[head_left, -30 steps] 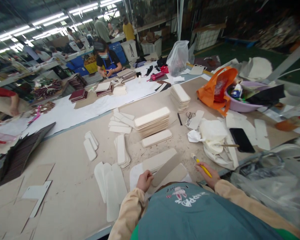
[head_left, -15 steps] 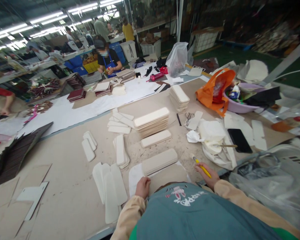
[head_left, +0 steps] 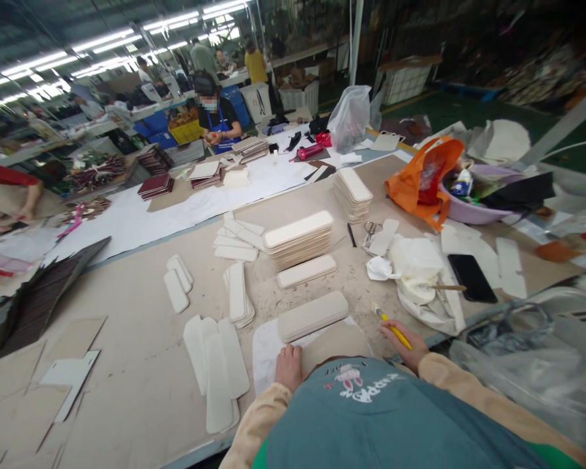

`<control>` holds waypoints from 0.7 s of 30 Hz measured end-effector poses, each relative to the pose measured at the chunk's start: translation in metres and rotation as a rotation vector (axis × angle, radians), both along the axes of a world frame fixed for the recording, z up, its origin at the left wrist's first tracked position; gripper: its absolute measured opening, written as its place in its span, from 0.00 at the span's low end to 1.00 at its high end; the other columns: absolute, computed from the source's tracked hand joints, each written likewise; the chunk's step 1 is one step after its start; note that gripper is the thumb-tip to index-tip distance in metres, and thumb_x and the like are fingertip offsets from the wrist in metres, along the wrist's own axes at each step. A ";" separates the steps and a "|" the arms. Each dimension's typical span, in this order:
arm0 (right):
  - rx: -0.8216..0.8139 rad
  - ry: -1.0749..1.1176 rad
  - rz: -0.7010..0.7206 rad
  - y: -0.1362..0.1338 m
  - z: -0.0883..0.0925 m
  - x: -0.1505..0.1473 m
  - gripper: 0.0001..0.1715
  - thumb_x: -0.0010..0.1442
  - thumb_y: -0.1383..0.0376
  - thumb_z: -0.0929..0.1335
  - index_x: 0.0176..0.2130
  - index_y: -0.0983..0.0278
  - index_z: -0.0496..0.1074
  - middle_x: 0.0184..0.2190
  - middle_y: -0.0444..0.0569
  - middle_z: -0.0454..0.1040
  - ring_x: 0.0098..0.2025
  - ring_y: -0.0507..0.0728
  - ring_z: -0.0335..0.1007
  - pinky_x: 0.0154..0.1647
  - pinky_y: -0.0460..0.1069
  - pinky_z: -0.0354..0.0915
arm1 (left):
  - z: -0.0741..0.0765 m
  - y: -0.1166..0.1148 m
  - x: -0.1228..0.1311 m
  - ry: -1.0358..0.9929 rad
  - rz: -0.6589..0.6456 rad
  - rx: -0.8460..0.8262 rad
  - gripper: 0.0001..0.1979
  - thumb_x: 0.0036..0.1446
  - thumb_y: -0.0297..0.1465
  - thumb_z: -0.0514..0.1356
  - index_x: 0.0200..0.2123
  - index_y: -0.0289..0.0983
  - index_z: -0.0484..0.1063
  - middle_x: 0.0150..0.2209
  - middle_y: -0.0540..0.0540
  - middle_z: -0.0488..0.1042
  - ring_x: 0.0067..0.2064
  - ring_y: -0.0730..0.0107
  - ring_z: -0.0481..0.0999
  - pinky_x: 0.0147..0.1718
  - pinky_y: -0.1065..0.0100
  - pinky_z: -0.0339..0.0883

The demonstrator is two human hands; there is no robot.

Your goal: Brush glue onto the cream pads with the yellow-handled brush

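Note:
My right hand (head_left: 406, 345) is closed round the yellow handle of a small brush (head_left: 395, 331), its pale bristle tip pointing away over the table. My left hand (head_left: 289, 367) rests at the table's near edge, fingers curled together on a white sheet (head_left: 264, 358); what lies under the fingertips is hidden. Just beyond it, a low stack of long rounded beige strips (head_left: 313, 317) lies on that sheet. To the right of the left hand, a brown-beige piece (head_left: 336, 345) is partly covered by my apron.
Beyond stand a taller strip stack (head_left: 299, 238) and another (head_left: 353, 194). Loose pale strips (head_left: 217, 371) lie left. At right are a white tub with a stick (head_left: 420, 286), a black phone (head_left: 471, 278), scissors (head_left: 372, 228) and an orange bag (head_left: 422, 179). A co-worker (head_left: 218, 120) sits opposite.
My left hand has shifted a little to the right and forward, close to the strip stack's near edge. My right hand still holds the brush in nearly the same place. The view has turned slightly.

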State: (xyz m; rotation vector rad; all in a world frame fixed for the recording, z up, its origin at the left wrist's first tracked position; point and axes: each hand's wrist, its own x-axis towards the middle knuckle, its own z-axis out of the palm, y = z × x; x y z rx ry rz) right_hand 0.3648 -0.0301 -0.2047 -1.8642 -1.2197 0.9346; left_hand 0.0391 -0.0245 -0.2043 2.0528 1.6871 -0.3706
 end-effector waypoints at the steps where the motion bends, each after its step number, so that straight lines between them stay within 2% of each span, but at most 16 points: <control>1: -0.003 -0.005 0.002 0.000 0.000 0.000 0.19 0.51 0.50 0.62 0.36 0.59 0.69 0.29 0.46 0.74 0.34 0.57 0.71 0.41 0.50 0.65 | -0.002 0.000 0.001 -0.001 -0.004 -0.020 0.19 0.51 0.41 0.54 0.43 0.36 0.63 0.43 0.39 0.66 0.46 0.57 0.65 0.44 0.62 0.58; 5: 0.008 0.002 -0.015 -0.001 -0.003 0.000 0.19 0.50 0.50 0.62 0.36 0.59 0.69 0.30 0.45 0.75 0.33 0.58 0.72 0.41 0.50 0.66 | -0.008 -0.001 0.004 -0.145 -0.042 -0.147 0.17 0.53 0.42 0.51 0.41 0.38 0.62 0.41 0.43 0.69 0.39 0.64 0.70 0.36 0.67 0.60; 9: 0.032 0.012 -0.046 0.001 -0.004 -0.002 0.19 0.49 0.49 0.63 0.35 0.59 0.69 0.29 0.45 0.74 0.32 0.57 0.72 0.40 0.50 0.67 | -0.006 -0.002 0.008 -0.285 -0.052 -0.248 0.18 0.50 0.43 0.54 0.42 0.41 0.63 0.30 0.47 0.72 0.34 0.63 0.72 0.30 0.68 0.58; 11: 0.030 0.008 -0.056 0.003 -0.003 -0.001 0.19 0.49 0.50 0.62 0.35 0.59 0.69 0.29 0.45 0.74 0.32 0.58 0.72 0.39 0.49 0.67 | 0.000 -0.002 0.010 -0.307 -0.053 -0.252 0.16 0.49 0.42 0.55 0.39 0.41 0.66 0.27 0.48 0.71 0.33 0.62 0.72 0.30 0.68 0.58; 14: 0.008 0.006 -0.039 0.001 0.001 0.006 0.20 0.50 0.49 0.62 0.36 0.59 0.69 0.30 0.46 0.75 0.33 0.58 0.72 0.40 0.50 0.67 | 0.012 0.001 0.014 -0.366 -0.112 -0.177 0.09 0.52 0.36 0.52 0.33 0.40 0.68 0.31 0.46 0.71 0.36 0.64 0.71 0.33 0.68 0.59; 18: -0.025 0.058 0.016 -0.007 0.012 0.017 0.20 0.50 0.48 0.63 0.36 0.59 0.68 0.32 0.47 0.74 0.36 0.60 0.72 0.43 0.53 0.67 | 0.029 0.005 0.021 -0.330 -0.150 -0.020 0.11 0.53 0.28 0.49 0.37 0.40 0.68 0.38 0.45 0.69 0.42 0.64 0.68 0.40 0.65 0.61; 20: -0.012 0.040 0.010 0.004 0.019 0.009 0.19 0.53 0.49 0.64 0.37 0.60 0.69 0.34 0.47 0.73 0.38 0.59 0.71 0.45 0.54 0.66 | 0.040 0.005 0.023 -0.301 -0.101 -0.052 0.11 0.54 0.28 0.49 0.39 0.40 0.68 0.40 0.44 0.69 0.45 0.61 0.67 0.44 0.60 0.61; 21: 0.011 0.022 -0.002 0.017 0.023 -0.002 0.18 0.56 0.51 0.64 0.39 0.61 0.69 0.36 0.48 0.72 0.40 0.58 0.70 0.45 0.55 0.66 | 0.046 0.004 0.023 -0.304 -0.065 -0.110 0.10 0.54 0.29 0.50 0.39 0.41 0.68 0.41 0.43 0.69 0.46 0.59 0.67 0.44 0.57 0.61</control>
